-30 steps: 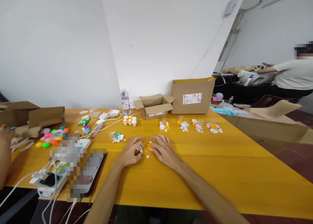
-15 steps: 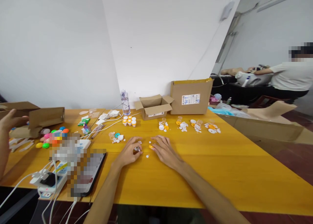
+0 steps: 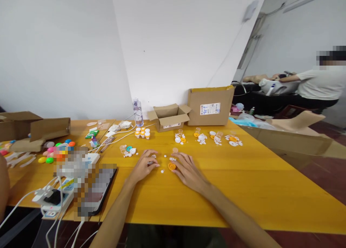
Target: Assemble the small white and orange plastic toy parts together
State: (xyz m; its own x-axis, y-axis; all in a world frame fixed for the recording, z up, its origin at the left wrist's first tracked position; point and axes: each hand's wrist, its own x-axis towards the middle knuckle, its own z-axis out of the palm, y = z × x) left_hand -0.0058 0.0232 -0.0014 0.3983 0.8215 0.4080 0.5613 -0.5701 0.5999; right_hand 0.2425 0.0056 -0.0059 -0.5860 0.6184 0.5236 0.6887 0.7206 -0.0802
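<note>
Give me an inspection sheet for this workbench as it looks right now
Surface: yellow table, mostly bare near the front edge.
Job's things: orange ring and small white parts lying between the hands.
Clutter: parts groups, open cardboard box, water bottle, coloured caps.
Hands: left hand curled over a small piece; right hand touching the orange ring.
Cables: white leads, power strip.
Surroundings: white wall; a person at another bench.

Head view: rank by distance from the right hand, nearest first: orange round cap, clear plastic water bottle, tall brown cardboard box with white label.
Measured from the right hand:
1. Orange round cap: at its fingertips, on the table.
2. Clear plastic water bottle: back left, by the wall.
3. Tall brown cardboard box with white label: back right; roughly as far as the bottle, too close to call.
</note>
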